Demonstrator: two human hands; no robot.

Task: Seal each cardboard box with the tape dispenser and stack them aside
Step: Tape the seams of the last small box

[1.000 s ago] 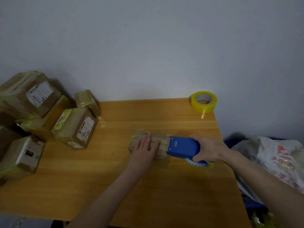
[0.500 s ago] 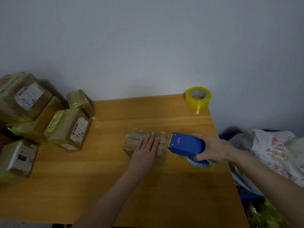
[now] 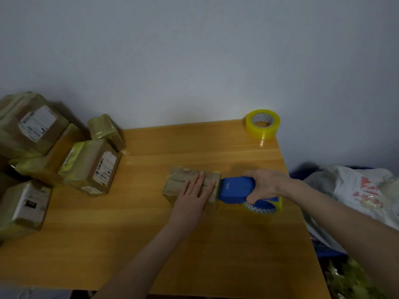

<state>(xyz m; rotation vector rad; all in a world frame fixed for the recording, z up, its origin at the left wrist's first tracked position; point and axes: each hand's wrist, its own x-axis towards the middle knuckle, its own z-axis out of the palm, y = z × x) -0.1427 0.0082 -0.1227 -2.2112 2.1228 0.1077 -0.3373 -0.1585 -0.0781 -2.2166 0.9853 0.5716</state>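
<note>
Sealing in progress: our left hand (image 3: 192, 196) lies flat, fingers straight, on the small cardboard box (image 3: 182, 179) at the middle of the table (image 3: 194, 255); our right hand (image 3: 264, 184) grasps the blue tape dispenser (image 3: 235, 189), whose front edge meets the box's right end; we judge this box partly taped, with cutting and stacking left; the taped boxes (image 3: 90, 167) piled at the left look finished; a spare tape roll (image 3: 262, 124) stands at the far right corner
</note>
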